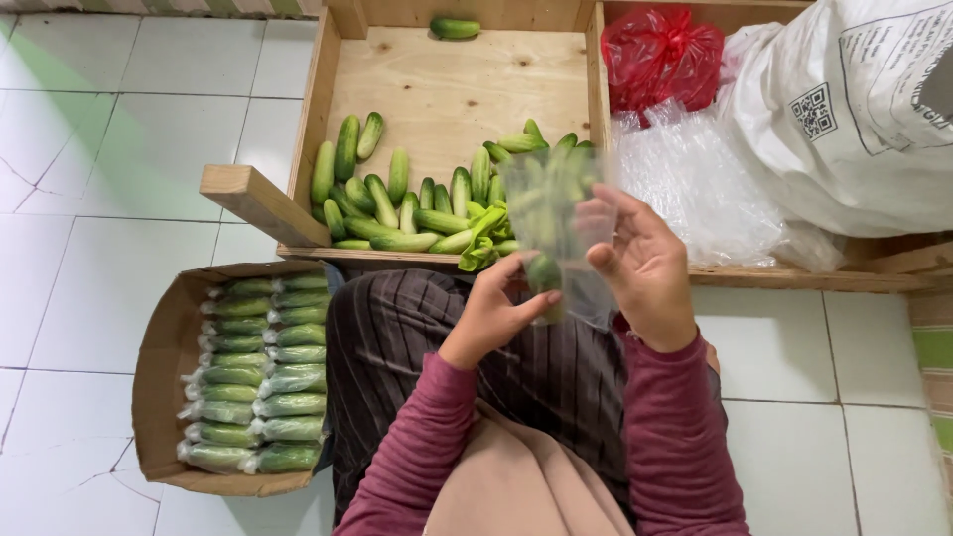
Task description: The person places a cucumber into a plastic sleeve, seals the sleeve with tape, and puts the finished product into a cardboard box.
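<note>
Between our hands we hold a clear bag (556,223) upright, long axis vertical, with a cucumber (543,273) low inside it. Our left hand (493,316) pinches the bag's lower end at the cucumber; our right hand (645,266) grips its right edge, fingers curled. Just beyond lies the wooden tray (318,109) of loose cucumbers (417,199). A carton (159,377) of wrapped ones sits to our left.

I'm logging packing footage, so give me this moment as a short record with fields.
left hand: pinches the bottom of a clear bag
right hand: holds the clear bag up
bag contents: a cucumber, blurred
wooden tray: loose cucumbers
cardboard box: wrapped cucumbers in rows
right of tray: red bag, white sack
</note>
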